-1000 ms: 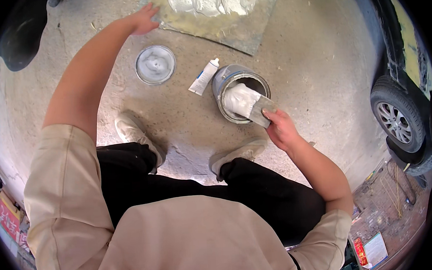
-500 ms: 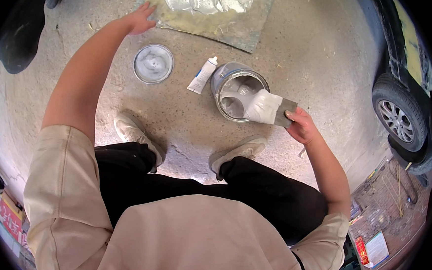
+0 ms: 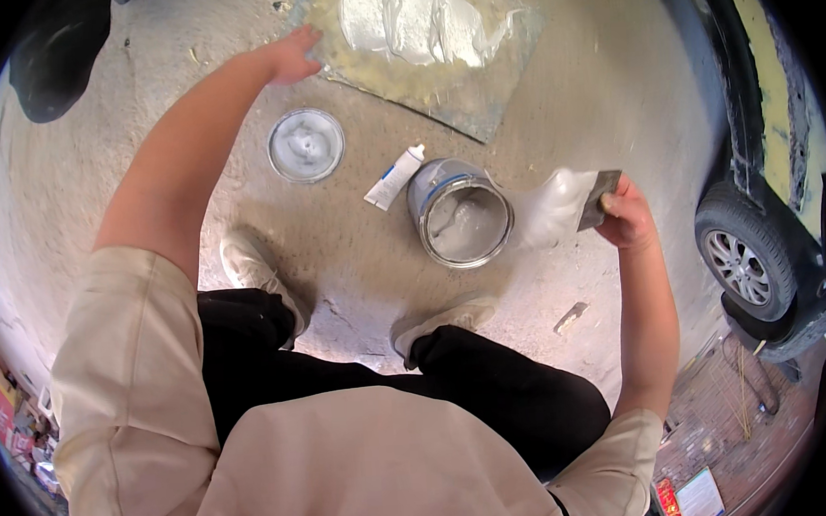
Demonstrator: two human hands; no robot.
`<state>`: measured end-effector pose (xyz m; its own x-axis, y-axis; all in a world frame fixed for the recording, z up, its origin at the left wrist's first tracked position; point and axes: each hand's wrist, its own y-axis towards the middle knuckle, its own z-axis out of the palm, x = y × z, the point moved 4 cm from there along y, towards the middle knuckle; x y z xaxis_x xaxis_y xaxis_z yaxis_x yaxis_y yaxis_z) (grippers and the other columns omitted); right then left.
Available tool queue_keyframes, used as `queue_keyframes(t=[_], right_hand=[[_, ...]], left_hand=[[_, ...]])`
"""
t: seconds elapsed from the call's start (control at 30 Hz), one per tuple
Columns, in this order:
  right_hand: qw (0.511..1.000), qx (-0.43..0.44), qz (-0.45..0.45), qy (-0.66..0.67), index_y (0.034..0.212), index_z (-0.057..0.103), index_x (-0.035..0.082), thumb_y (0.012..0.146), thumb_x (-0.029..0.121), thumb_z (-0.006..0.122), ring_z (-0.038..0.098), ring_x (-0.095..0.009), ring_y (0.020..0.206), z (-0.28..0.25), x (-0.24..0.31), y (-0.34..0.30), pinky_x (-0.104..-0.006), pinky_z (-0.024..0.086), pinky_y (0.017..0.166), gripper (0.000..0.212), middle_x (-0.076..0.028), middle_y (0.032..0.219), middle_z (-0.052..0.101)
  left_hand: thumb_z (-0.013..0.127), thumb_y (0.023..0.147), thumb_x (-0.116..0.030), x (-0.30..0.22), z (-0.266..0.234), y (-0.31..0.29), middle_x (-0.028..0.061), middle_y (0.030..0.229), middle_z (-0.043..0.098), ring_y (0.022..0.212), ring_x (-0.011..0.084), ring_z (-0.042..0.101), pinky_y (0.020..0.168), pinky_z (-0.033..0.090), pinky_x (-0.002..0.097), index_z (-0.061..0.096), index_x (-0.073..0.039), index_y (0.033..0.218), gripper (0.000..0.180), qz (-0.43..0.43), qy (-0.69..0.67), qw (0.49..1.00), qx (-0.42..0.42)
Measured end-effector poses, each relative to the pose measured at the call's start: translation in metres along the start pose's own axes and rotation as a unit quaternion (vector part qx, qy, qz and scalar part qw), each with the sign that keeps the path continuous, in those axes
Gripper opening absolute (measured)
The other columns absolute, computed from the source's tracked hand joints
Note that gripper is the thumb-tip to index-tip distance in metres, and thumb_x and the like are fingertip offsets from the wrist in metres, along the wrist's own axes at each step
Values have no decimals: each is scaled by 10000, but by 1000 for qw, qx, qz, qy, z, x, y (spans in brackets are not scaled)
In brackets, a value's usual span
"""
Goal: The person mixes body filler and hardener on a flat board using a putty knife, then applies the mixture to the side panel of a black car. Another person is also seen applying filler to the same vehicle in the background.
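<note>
My right hand (image 3: pixel 626 215) grips a flat putty spreader (image 3: pixel 601 197) at its dark end. A thick load of pale, glossy putty (image 3: pixel 556 207) covers the rest of its blade, slightly blurred. Just left of the spreader, and apart from it, stands an open metal can (image 3: pixel 432 183) with grey-white putty inside. My left hand (image 3: pixel 295 59) is stretched out, fingers extended, at the left edge of a stained flat board (image 3: pixel 461 113); whether it presses on the edge I cannot tell. Ridged white putty (image 3: pixel 412 17) lies spread over the board.
A smeared round can lid (image 3: pixel 306 145) and a white tube (image 3: pixel 395 178) lie on the floor left of the can. A car wheel (image 3: pixel 744 261) stands at the right. My shoes (image 3: pixel 253 263) are close in front. A small flat scrap (image 3: pixel 571 316) lies right of them.
My right hand has lifted the loaded spreader off the can and moved it up and to the right. My left hand stays by the board's edge.
</note>
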<state>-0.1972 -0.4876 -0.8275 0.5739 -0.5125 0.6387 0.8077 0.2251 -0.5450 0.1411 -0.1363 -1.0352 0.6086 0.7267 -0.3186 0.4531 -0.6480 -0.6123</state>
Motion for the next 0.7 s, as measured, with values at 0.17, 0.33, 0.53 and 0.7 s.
queue_keyframes(t=[0.17, 0.33, 0.53, 0.7], right_hand=[[997, -30, -67, -38, 1236, 527, -32, 851, 146, 597, 584, -230, 1095, -10, 49, 64, -364, 438, 954, 430, -120, 1181, 617], [989, -131, -50, -54, 1136, 578, -4, 859, 102, 620, 593, -207, 1032, -51, 47, 147, -342, 437, 925, 300, -93, 1104, 637], [926, -254, -149, -237, 1065, 633, -5, 895, 153, 605, 581, -125, 914, -41, 28, 229, -268, 435, 802, 234, -43, 982, 664], [792, -314, -155, -500, 1052, 665, 62, 884, 155, 595, 612, -156, 818, -36, 38, 244, -307, 476, 748, 204, -73, 919, 689]], left_hand=[[517, 853, -281, -3, -3, -5, 206, 1538, 133, 1426, 320, 157, 1151, 199, 371, 205, -64, 1474, 729, -2, -3, 1000, 8], [479, 879, -395, -2, -5, -5, 138, 1562, 84, 1437, 273, 132, 1143, 224, 394, 172, -106, 1491, 743, -12, -3, 999, 30], [483, 866, -323, -13, -15, -14, 107, 1565, 104, 1431, 246, 167, 1132, 251, 378, 178, -123, 1491, 723, -46, 3, 998, 34], [480, 866, -301, -15, -17, -18, 105, 1565, 106, 1429, 245, 174, 1119, 277, 388, 171, -120, 1489, 718, -43, 9, 998, 37]])
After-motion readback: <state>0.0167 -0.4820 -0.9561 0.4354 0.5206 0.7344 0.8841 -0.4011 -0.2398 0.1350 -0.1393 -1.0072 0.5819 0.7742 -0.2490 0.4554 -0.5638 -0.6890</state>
